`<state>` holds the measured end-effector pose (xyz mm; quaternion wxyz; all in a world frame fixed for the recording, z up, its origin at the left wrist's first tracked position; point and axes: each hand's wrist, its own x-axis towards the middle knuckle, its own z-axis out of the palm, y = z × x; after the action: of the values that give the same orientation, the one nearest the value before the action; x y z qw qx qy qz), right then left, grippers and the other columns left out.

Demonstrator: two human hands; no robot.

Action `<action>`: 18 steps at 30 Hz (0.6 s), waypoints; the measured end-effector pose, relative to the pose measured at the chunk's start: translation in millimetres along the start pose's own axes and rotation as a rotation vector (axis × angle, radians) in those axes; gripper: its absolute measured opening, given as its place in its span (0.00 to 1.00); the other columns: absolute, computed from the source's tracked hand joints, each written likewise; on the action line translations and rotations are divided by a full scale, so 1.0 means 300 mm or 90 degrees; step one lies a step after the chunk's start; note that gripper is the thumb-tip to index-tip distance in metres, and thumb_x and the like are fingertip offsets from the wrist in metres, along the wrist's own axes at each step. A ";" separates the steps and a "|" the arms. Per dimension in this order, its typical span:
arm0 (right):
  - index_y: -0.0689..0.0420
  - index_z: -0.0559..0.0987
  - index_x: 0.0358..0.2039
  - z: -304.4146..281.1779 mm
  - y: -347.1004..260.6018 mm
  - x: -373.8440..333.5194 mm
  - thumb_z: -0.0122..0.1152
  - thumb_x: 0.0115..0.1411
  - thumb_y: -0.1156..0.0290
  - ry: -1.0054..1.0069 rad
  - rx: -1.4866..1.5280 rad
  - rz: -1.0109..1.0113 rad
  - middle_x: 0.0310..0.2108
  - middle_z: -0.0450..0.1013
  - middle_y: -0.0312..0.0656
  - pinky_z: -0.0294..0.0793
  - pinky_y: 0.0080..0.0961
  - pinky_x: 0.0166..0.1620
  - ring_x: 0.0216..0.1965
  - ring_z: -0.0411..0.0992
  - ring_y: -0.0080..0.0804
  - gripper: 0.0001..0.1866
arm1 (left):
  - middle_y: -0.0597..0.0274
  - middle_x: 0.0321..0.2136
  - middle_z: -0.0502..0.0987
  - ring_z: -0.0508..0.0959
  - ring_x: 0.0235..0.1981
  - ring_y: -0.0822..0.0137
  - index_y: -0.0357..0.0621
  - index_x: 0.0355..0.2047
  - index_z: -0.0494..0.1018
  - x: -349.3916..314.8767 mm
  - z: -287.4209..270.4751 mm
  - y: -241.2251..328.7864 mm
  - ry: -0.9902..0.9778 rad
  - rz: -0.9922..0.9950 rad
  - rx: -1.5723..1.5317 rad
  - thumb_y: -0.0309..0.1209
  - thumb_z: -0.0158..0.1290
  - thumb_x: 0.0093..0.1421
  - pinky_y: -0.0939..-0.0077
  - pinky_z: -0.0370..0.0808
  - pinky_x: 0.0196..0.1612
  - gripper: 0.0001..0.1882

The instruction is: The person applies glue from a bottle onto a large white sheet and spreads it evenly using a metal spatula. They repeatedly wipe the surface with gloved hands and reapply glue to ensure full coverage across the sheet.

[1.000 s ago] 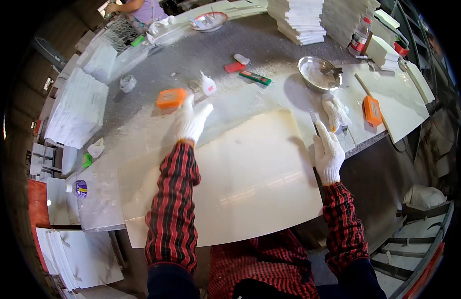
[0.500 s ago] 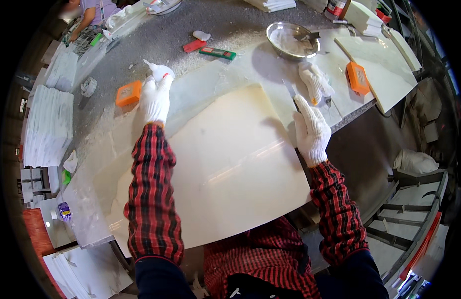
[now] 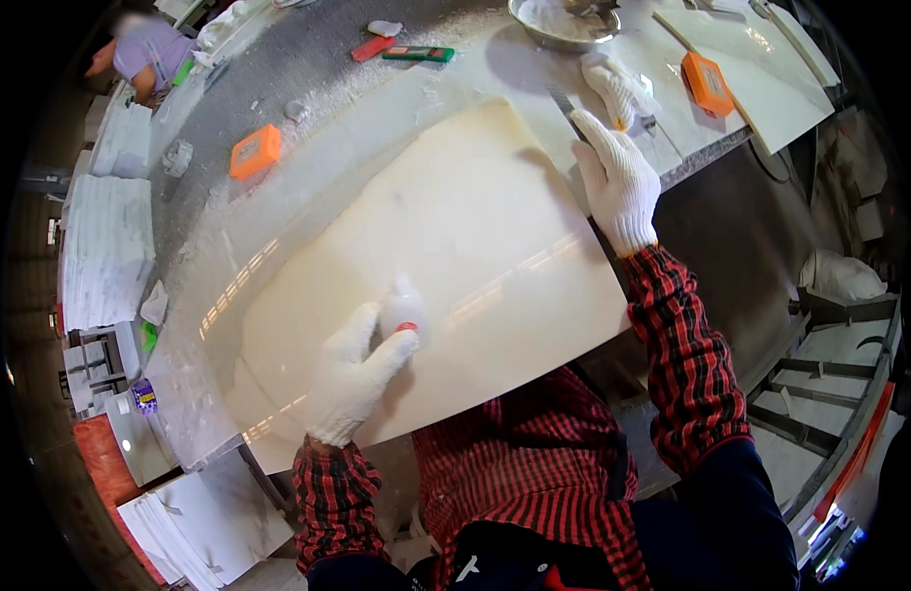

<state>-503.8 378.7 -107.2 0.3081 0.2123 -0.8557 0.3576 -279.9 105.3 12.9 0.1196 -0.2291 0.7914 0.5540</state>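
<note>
My left hand [image 3: 352,379], in a white knit glove, is closed around a small white plastic squeeze bottle [image 3: 403,298] with a red spot on it. It is over the near part of a large cream-white polished stone slab [image 3: 455,227]. My gloved right hand [image 3: 621,187] is by the slab's right edge, its fingers round a thin dark tool with a flat metal blade [image 3: 561,99], which looks like a putty knife. Most of its handle is hidden in the glove. A crumpled white glove [image 3: 615,89] lies just beyond that hand.
Orange boxes [image 3: 255,152] [image 3: 708,84] lie on either side. A metal bowl of white paste [image 3: 564,25], a green-and-grey box [image 3: 418,53] and a red piece [image 3: 374,47] are at the back. Stacked white slabs [image 3: 106,251] stand left. A person [image 3: 152,49] is far left.
My left hand has brought the squeeze bottle from beside the left orange box back toward me, over the cream slab. The right hand stays near the slab's right edge. The view has shifted slightly.
</note>
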 end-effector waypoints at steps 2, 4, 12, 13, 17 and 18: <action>0.48 0.82 0.55 0.002 0.008 -0.005 0.67 0.61 0.69 0.002 -0.002 0.002 0.37 0.81 0.42 0.79 0.33 0.42 0.39 0.80 0.41 0.20 | 0.59 0.37 0.82 0.78 0.38 0.73 0.35 0.50 0.78 -0.013 0.025 0.025 -0.022 -0.002 0.072 0.39 0.60 0.66 0.74 0.75 0.46 0.20; 0.48 0.82 0.55 0.006 0.006 -0.002 0.67 0.61 0.68 0.014 0.001 -0.013 0.37 0.80 0.42 0.79 0.32 0.42 0.39 0.80 0.41 0.20 | 0.59 0.33 0.81 0.77 0.34 0.74 0.35 0.45 0.79 0.003 0.019 0.027 -0.067 -0.004 0.102 0.41 0.60 0.65 0.74 0.74 0.42 0.19; 0.47 0.83 0.54 0.011 0.016 -0.009 0.67 0.62 0.68 0.026 0.001 -0.020 0.34 0.79 0.40 0.78 0.32 0.40 0.36 0.79 0.40 0.19 | 0.65 0.20 0.74 0.71 0.24 0.77 0.37 0.29 0.76 0.100 -0.001 0.042 -0.147 -0.055 0.157 0.44 0.60 0.64 0.76 0.68 0.30 0.19; 0.47 0.83 0.54 0.011 0.015 -0.010 0.67 0.62 0.68 0.026 0.002 -0.018 0.33 0.79 0.40 0.78 0.31 0.40 0.36 0.79 0.40 0.19 | 0.66 0.20 0.74 0.71 0.25 0.77 0.38 0.29 0.77 0.109 -0.005 0.041 -0.154 -0.061 0.156 0.44 0.60 0.64 0.76 0.68 0.30 0.19; 0.47 0.83 0.53 0.011 0.012 -0.010 0.67 0.62 0.67 0.028 0.007 -0.012 0.33 0.79 0.40 0.77 0.31 0.39 0.36 0.79 0.40 0.18 | 0.67 0.22 0.75 0.71 0.25 0.78 0.39 0.31 0.78 0.126 -0.003 0.054 -0.166 -0.089 0.148 0.45 0.60 0.64 0.77 0.67 0.31 0.19; 0.46 0.83 0.53 0.012 0.011 -0.009 0.67 0.62 0.67 0.029 0.011 -0.012 0.33 0.79 0.40 0.77 0.31 0.39 0.36 0.79 0.40 0.18 | 0.68 0.22 0.75 0.71 0.25 0.78 0.39 0.31 0.78 0.127 0.000 0.059 -0.165 -0.090 0.140 0.45 0.59 0.64 0.78 0.67 0.31 0.19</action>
<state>-505.1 378.7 -112.6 0.3288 0.2150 -0.8435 0.3663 -321.7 101.6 10.7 0.2838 -0.1963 0.8072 0.4790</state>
